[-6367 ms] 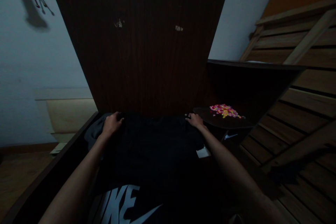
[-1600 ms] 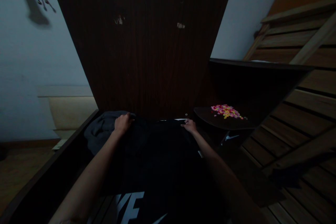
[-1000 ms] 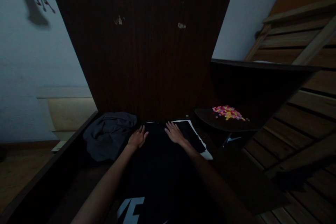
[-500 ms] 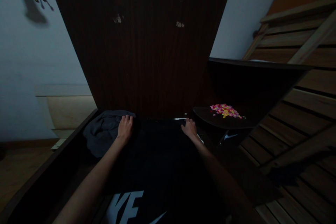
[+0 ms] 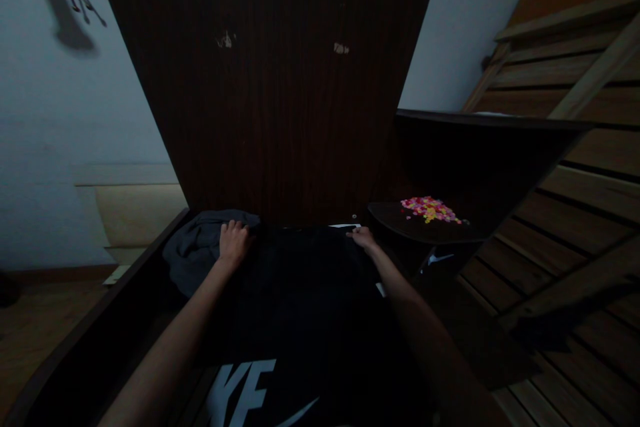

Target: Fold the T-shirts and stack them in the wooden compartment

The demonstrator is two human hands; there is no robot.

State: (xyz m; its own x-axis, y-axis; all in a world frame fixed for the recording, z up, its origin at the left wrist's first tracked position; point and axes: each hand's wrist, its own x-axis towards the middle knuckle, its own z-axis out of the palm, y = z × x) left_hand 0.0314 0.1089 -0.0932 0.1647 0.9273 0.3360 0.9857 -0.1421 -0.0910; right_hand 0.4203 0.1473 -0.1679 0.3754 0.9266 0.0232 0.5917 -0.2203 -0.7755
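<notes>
A black shirt (image 5: 300, 300) with large white letters and a white swoosh lies spread out before me, the print at its near end. At its far left corner my left hand (image 5: 234, 242) is closed, fingers curled down on the black cloth. A bunched dark grey garment (image 5: 193, 247) lies right beside that hand, partly behind it. My right hand (image 5: 364, 238) pinches the shirt's far right corner between thumb and fingers. A white edge (image 5: 345, 225) of something shows just past the shirt there. The dim light hides most folds.
A tall dark wooden panel (image 5: 280, 113) with scuffed patches rises behind the shirt. To the right, a rounded dark shelf (image 5: 390, 220) holds a pile of small pink and yellow pieces (image 5: 430, 209). Wooden slats (image 5: 600, 180) stand far right. A dark side board (image 5: 95, 320) runs along the left.
My left hand has shifted slightly left. My right hand has turned a little and its fingers have closed to a pinch on the shirt's corner.
</notes>
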